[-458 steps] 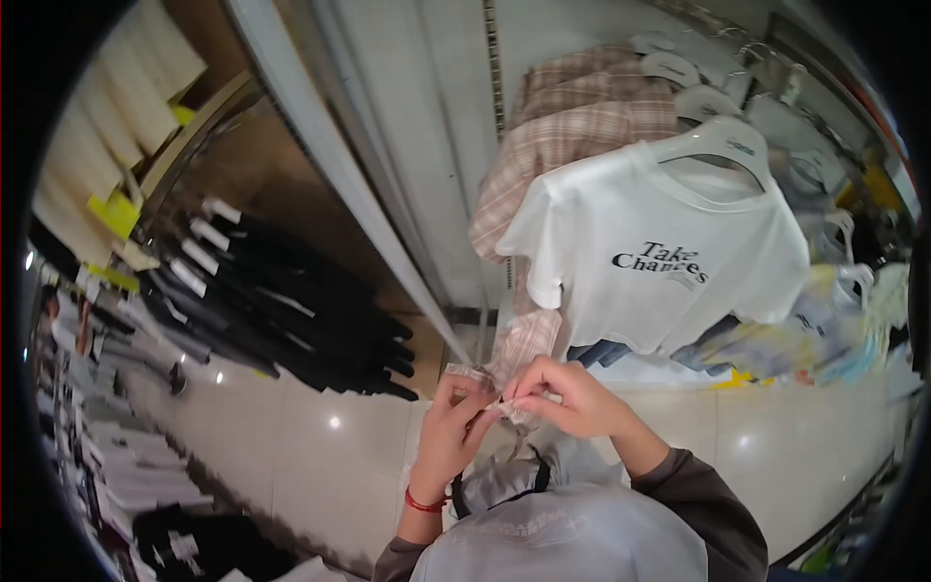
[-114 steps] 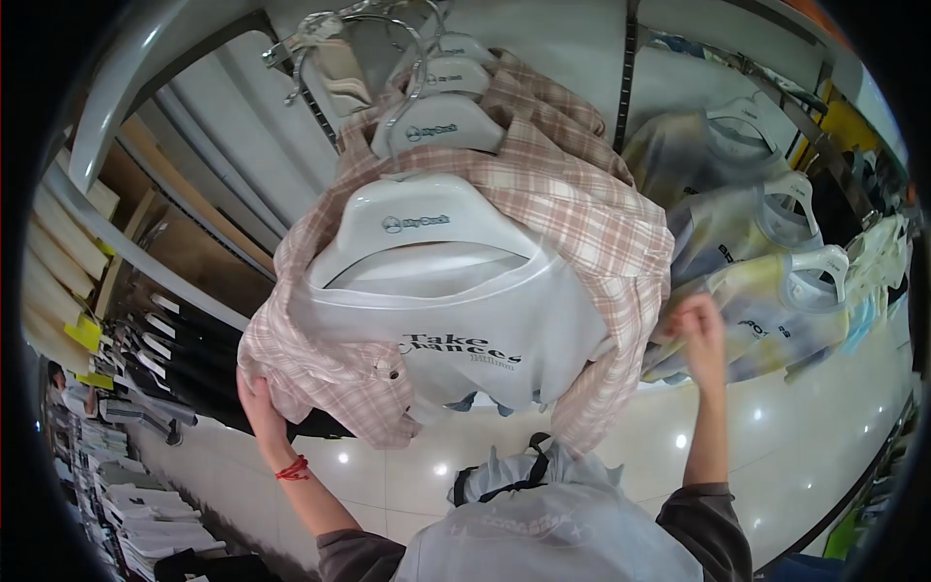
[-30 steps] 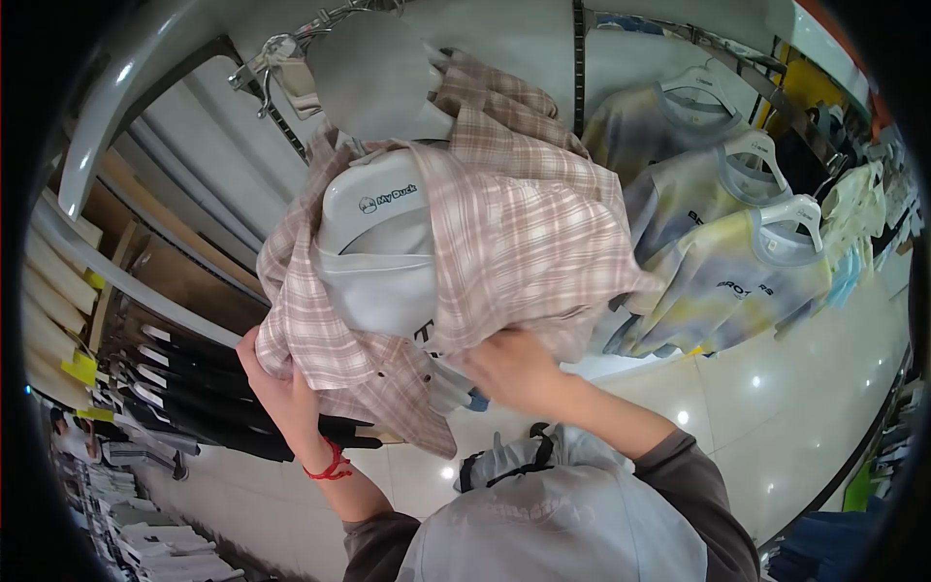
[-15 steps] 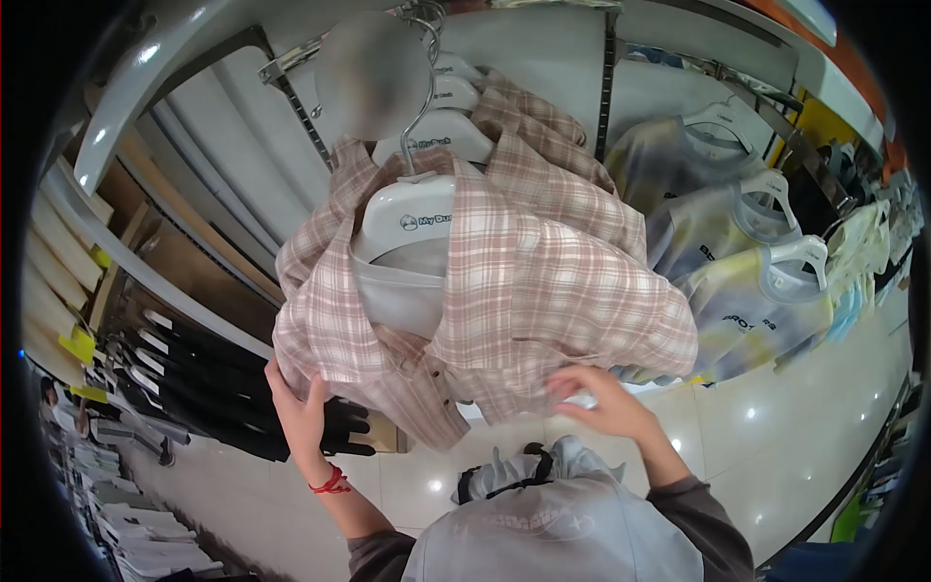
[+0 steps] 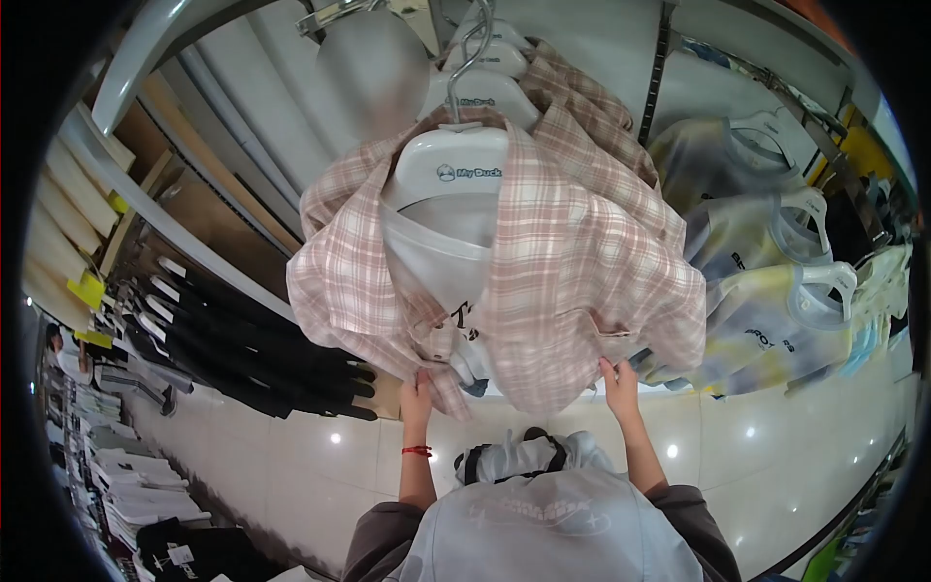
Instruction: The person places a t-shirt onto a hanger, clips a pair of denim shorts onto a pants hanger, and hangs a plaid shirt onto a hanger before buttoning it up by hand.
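Observation:
A pink-and-white plaid shirt (image 5: 562, 252) hangs in front of me on a white hanger (image 5: 451, 160) printed "My Duck". Inside its open front is a pale grey T-shirt (image 5: 427, 247) with black lettering. My left hand (image 5: 416, 400), a red cord bracelet (image 5: 416, 451) at its wrist, pinches the lower edge of the plaid shirt on the left. Further right, my right hand (image 5: 621, 380) has its fingers closed on that shirt's lower right part. Several matching plaid shirts (image 5: 596, 107) hang behind it.
Tie-dye tops (image 5: 776, 320) hang at the right. Black garments (image 5: 223, 339) hang on the left below a curved grey rail (image 5: 184, 223). Folded clothes (image 5: 136, 475) lie at lower left, where a person (image 5: 73, 359) shows small. Shiny tiles (image 5: 339, 485) cover the floor.
My left hand has moved right from the shirt's left side to its lower edge. My right hand, blurred and loose before, now grips the shirt. The front has opened wider, showing black lettering.

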Motion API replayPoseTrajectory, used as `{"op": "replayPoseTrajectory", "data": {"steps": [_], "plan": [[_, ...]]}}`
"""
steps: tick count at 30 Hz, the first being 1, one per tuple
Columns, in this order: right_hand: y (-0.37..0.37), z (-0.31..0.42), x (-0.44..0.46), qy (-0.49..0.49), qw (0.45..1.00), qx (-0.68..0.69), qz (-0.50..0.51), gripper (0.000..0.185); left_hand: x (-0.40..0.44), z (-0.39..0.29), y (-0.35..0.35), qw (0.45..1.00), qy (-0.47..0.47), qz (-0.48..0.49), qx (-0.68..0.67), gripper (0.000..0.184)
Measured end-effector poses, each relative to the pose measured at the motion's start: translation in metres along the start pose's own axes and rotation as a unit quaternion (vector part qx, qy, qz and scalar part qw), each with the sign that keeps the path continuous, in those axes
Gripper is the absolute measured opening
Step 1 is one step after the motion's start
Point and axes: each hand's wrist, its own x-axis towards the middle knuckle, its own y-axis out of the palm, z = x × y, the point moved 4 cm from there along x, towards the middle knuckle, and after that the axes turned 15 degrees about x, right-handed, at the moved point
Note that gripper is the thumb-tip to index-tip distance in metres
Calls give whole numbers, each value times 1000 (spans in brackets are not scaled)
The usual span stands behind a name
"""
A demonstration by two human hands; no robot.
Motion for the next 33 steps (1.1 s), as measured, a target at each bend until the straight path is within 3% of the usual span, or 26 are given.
{"op": "replayPoseTrajectory", "data": {"steps": [2,4,5,7,9,11,13,15,18,22,25,28,31,33], "plan": [[-9,-28,6,-45,998,-32,-36,24,-7,13,-9,997,-30,-3,74,25],[-20,-16,1,-2,993,-113,28,24,-15,11,-30,993,-64,-2,104,25],[-25,-3,0,16,987,-150,56,25,-19,6,-46,993,-46,-49,99,24],[-28,35,-10,102,951,-181,229,26,-30,-11,-83,985,-8,-145,90,26],[-16,91,-25,132,887,-110,430,22,-35,-76,-126,961,131,-218,111,29],[6,161,-34,58,879,35,472,25,-41,-148,-159,903,267,-310,131,36],[19,234,-29,-114,893,33,434,28,-42,-203,-184,824,402,-349,193,36],[23,286,-25,-341,892,35,295,31,-36,-248,-199,742,523,-308,283,28],[42,346,-19,-469,848,-115,219,36,-16,-293,-200,619,607,-283,410,16],[82,369,4,-554,762,-295,160,30,9,-312,-196,543,705,-222,398,7],[91,364,17,-555,699,-408,191,23,11,-319,-197,512,763,-91,383,2],[85,357,19,-519,677,-475,218,21,17,-323,-199,557,776,-35,293,2],[83,361,18,-568,653,-479,144,20,21,-327,-201,587,769,17,251,6],[83,363,19,-574,628,-500,160,17,21,-332,-205,615,752,53,232,10]]}}
